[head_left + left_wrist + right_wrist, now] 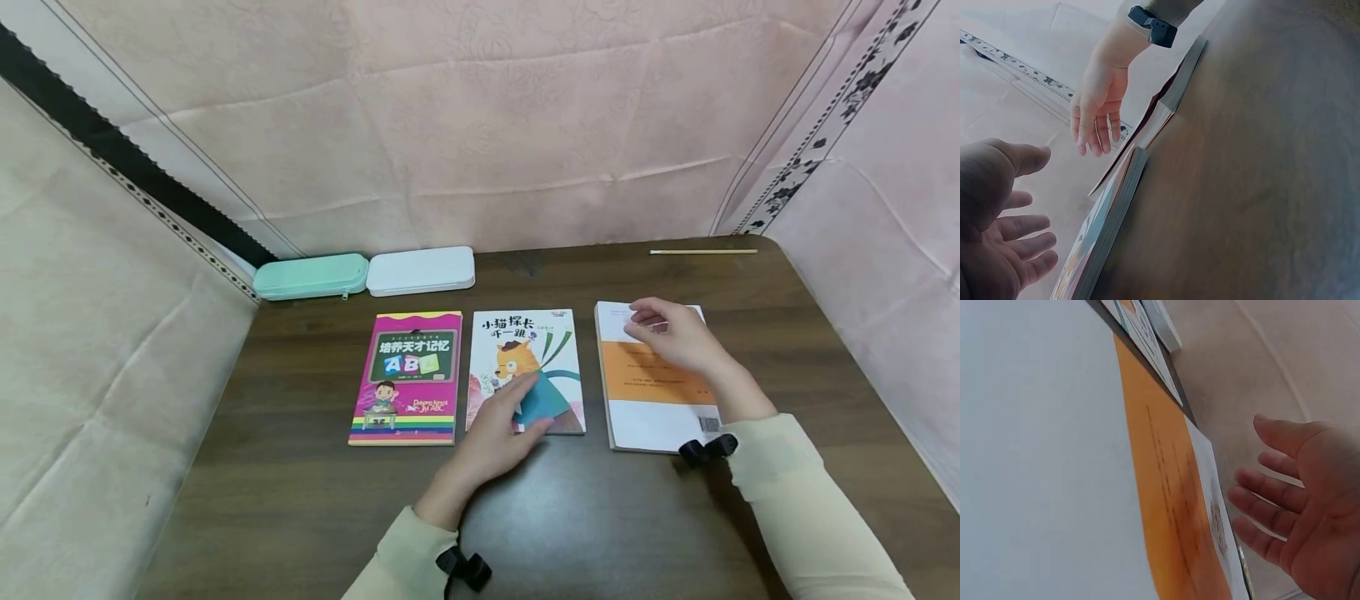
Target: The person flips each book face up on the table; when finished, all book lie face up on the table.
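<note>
Three books in a row, flat on the dark wood table: pink ABC book, cat storybook, white-and-orange book back cover up, spaced apart so each can be reached singly. Left hand over the storybook's lower edge, grip apart, fingers relaxed. Right hand over the orange book's top, fingers loose, holding nothing. Mint pencil case and white case against the backdrop; stick at the far edge
</note>
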A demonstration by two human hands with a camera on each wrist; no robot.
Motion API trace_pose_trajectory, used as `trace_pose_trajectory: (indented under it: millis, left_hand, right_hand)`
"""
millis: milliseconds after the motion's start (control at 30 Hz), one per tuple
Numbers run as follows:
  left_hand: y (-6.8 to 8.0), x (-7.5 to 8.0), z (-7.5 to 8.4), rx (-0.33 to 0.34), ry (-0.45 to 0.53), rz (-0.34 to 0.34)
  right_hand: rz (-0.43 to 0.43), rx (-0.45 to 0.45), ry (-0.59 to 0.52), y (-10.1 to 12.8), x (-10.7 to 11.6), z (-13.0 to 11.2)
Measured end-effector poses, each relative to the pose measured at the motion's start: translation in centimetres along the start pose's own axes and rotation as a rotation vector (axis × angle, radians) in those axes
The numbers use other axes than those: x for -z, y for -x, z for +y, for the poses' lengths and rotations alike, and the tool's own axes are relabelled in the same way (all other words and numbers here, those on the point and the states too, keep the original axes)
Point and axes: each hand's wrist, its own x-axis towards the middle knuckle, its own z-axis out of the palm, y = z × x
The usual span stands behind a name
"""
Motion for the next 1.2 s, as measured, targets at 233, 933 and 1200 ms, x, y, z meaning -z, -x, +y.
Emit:
trace_pose_trajectory:
  millis: [233, 933, 1200]
  left_hand:
    - [-0.6, -1.0, 0.0, -0.061, -0.040, -0.003]
    - [-1.7, -4.2, 1.3, -0.160, -0.126, -0.104]
    - [-2.6, -5.2, 2.4, -0.174, -0.170, -0.181]
  right_hand:
    - [0.026, -0.011, 0.007, 0.5, 1.4, 1.6]
    - [0.101, -0.161, 0.132, 1.2, 3.5, 6.5]
    - [0.075, -0.143, 0.147, 0.8, 4.1, 7.4]
